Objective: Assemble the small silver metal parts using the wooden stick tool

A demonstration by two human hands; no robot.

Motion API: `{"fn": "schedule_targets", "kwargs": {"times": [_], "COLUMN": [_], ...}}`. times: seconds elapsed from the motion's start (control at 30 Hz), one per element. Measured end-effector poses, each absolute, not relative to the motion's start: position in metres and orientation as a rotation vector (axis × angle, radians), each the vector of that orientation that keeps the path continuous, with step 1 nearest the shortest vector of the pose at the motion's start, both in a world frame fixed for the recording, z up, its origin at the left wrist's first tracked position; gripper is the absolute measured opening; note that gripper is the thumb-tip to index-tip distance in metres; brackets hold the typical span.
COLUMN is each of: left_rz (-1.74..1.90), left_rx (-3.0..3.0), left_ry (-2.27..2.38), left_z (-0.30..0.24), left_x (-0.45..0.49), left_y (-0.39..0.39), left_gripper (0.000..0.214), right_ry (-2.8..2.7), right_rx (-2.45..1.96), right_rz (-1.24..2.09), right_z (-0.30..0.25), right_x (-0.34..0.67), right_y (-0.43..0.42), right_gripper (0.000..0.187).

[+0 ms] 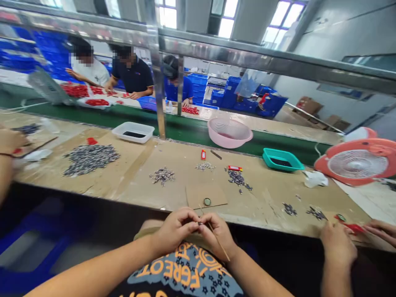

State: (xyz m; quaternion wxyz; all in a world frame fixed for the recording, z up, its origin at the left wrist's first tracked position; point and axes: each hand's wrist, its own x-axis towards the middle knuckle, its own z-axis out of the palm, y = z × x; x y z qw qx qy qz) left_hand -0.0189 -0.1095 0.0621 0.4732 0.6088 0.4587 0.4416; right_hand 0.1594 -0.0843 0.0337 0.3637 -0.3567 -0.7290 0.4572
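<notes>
My left hand [176, 229] and my right hand [218, 235] meet above my lap, just short of the table's edge. Between their fingertips is a tiny dark piece [199, 223], too small to name. A thin wooden stick [220, 243] also sits in my right hand, slanting across the palm. Just beyond my hands, a small round pot [207, 201] rests on a flat cardboard piece [194, 196]. Farther back lie a pile of small dark pieces [236, 177], a heap of mixed ones [162, 176] and some pale ones [205, 166].
A large grey heap [91, 159] lies to the left. Behind are a white tray [136, 132], a pink basin [229, 134], a teal basket [283, 160] and an orange fan [355, 161]. Co-workers' hands [338, 241] work at right and left; several people sit across the green belt.
</notes>
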Motion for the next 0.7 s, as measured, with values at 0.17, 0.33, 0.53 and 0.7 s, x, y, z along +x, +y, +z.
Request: {"fn": "schedule_targets", "kwargs": {"times": [0.17, 0.33, 0.53, 0.7], "left_rz": [1.089, 1.107, 1.061, 1.019], "left_rx": [1.08, 0.694, 0.507, 0.489], "left_ry": [1.022, 1.017, 0.957, 0.982], "left_z": [0.046, 0.042, 0.037, 0.03], "left_x": [-0.022, -0.018, -0.01, -0.011], "left_y": [-0.088, -0.061, -0.038, -0.036], "left_gripper": [0.012, 0.012, 0.016, 0.014], "right_ry": [-1.982, -2.059, -2.098, -2.114], "right_rx": [-0.855, -0.914, -0.978, -0.95], "right_rz": [0.979, 0.749, 0.693, 0.728], "right_z": [0.033, 0.022, 0.005, 0.006], "right_x": [0.179, 0.203, 0.205, 0.204], "right_y": [-0.054, -0.025, -0.025, -0.024], "right_gripper": [0.026, 0.026, 0.025, 0.026]}}
